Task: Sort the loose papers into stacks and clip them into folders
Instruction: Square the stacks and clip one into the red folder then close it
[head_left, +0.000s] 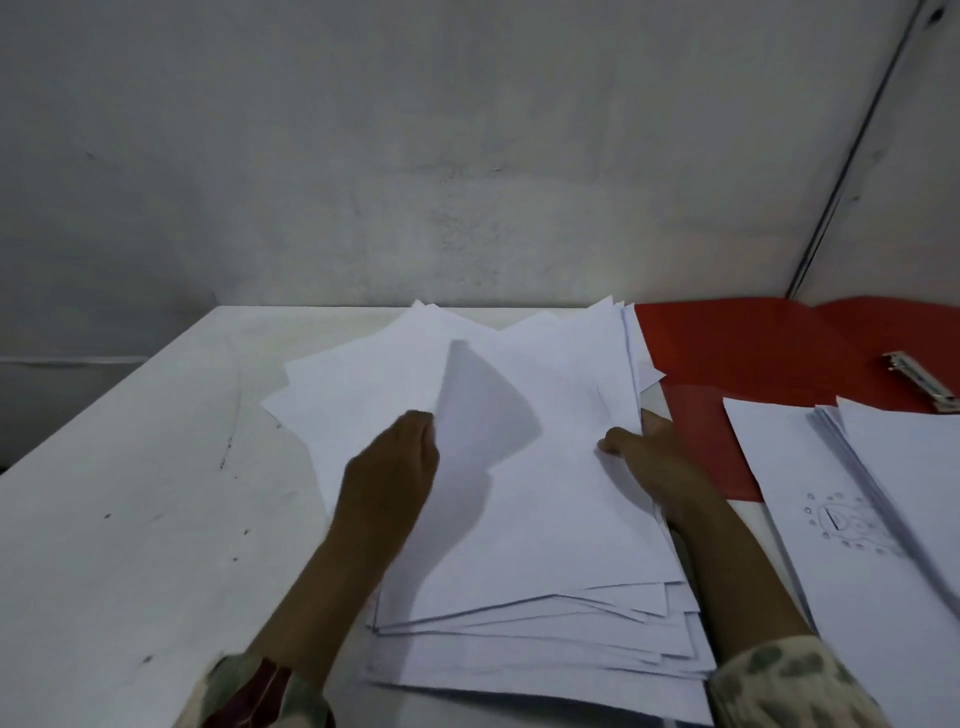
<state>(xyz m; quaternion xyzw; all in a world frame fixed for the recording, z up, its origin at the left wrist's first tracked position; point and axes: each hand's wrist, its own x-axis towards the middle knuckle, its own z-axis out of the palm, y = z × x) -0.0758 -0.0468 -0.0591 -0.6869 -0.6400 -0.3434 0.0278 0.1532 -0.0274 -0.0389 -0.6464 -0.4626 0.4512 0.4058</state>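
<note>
A big untidy pile of loose white papers (540, 519) lies in the middle of the white table. My left hand (389, 467) pinches the left edge of the top sheet (483, 410), which curls upward. On the pile's right edge my right hand (649, 457) grips the papers, thumb on top and fingers underneath. An open red folder (737, 353) lies at the back right, with a metal clip (922, 382) on it. A second, neater stack of papers (883, 519), one sheet bearing a pencil drawing, rests partly on the folder at the right.
The white table (130, 493) has scuff marks on its left half, and its left edge drops off to a dark gap. A grey wall (467, 156) stands right behind the table. A dark pole (857, 156) leans in the right corner.
</note>
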